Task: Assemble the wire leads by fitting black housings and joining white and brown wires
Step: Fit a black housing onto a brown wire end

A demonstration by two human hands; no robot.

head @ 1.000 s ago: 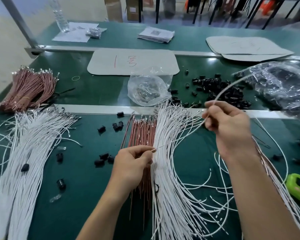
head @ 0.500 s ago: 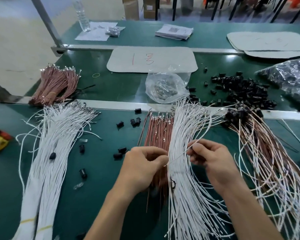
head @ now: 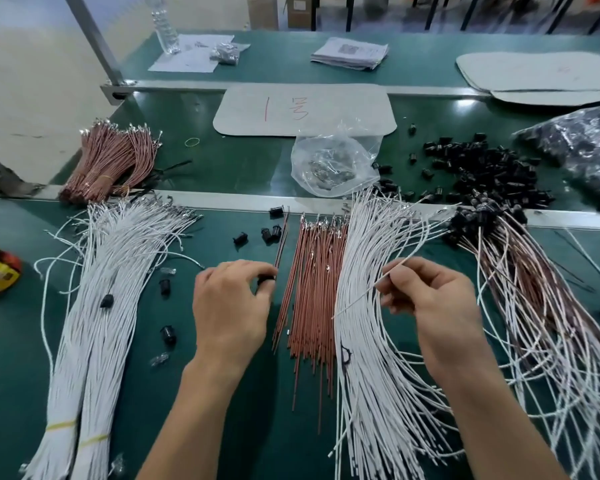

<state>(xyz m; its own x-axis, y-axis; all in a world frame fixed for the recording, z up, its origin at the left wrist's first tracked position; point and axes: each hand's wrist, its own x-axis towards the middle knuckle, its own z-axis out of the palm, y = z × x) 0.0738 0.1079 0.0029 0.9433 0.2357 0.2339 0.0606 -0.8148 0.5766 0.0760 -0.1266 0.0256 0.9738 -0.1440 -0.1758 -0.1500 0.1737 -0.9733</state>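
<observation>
Two hands busy: left hand [head: 231, 306] pinched black housing [head: 266, 280] beside brown wire [head: 280, 242]; right hand [head: 430, 299] pinched white wire [head: 359, 296]. Risk: thin lead might have slipped or snagged white bundle [head: 361, 375] beneath.

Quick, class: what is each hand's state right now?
Left hand: pinches a black housing, a brown wire leading from it.
Right hand: pinches one white wire.

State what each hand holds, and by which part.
The right hand pinches one white wire partway along. The left hand grips a black housing in its fingertips; exact spot hidden.
</observation>
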